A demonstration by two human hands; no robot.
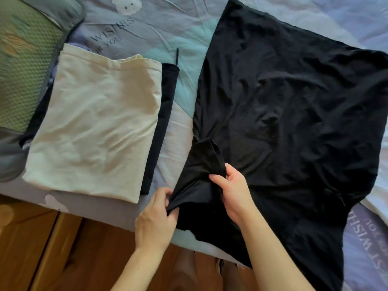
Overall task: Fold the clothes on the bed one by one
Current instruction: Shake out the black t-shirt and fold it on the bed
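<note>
Two hands on one black shirt (283, 106), which lies spread over the right half of the bed (180, 85), its near edge hanging off toward the floor (42, 248). Left hand (156, 217) has its fingers (168, 198) pinched shut on the near-left edge of the fabric; right hand (233, 190) is closed on the bunched part just right of that, likely a sleeve (204, 158) pulled in over the body. Judgement: the hands are close together so the sleeve can be tensioned and squared before it goes down flat, the first fold of this item. The rest of the shirt is wrinkled but mostly flat, which gives a base to fold onto. At left, well apart from the shirt, a folded cream garment (94, 122) sits on top of a folded dark one (161, 127) whose right edge sticks out, so I read that as the done stack, kept clear of the work area. A green pillow (23, 66) sits far left, touching the stack's left side. Progress looks roughly mid-task: two items stacked, this one barely started. Risk: the overhanging near edge could drag the shirt off if tension is let go.
</note>
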